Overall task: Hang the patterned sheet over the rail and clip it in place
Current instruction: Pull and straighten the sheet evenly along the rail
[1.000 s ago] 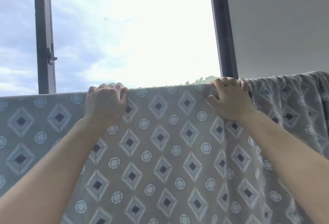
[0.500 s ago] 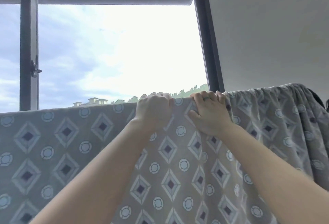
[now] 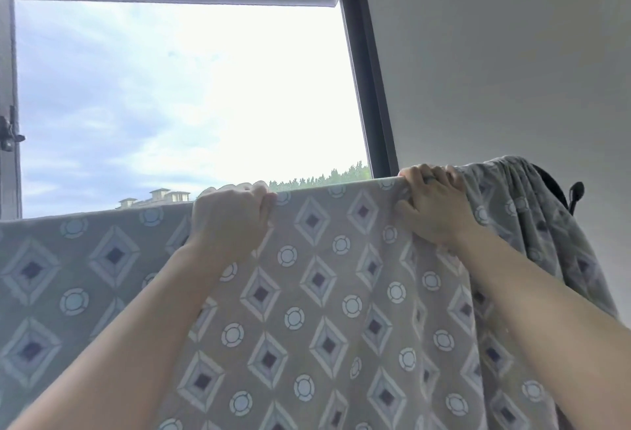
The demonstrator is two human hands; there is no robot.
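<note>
**Spotter:** Where's the sheet sitting right now?

**Operator:** I have the patterned sheet [image 3: 307, 293] draped over the rail, in front of the window [image 3: 374, 88]. The rail itself is hidden under the fold, so I read its line from the top edge. It runs left to right across my view, climbing a little toward the right.

**Spotter:** And the hands?

**Operator:** Both are on that top edge. The left hand [image 3: 232, 221] has its fingers curled over the fold, gripping cloth. The right hand [image 3: 433, 207] does the same further right, fingers hooked over the top and thumb on the near face. Between them the cloth lies flat.

**Spotter:** What does the next move hinge on?

**Operator:** The bunched fabric [image 3: 512, 197] lies just right of the right hand, gathered along the rail. That hand is the nearer one, so I judge it should draw the gathers rightward along the rail's axis while the left anchors. I see no clip anywhere, and a dark object [image 3: 575, 190] past the bunch is too unclear to name.
</note>
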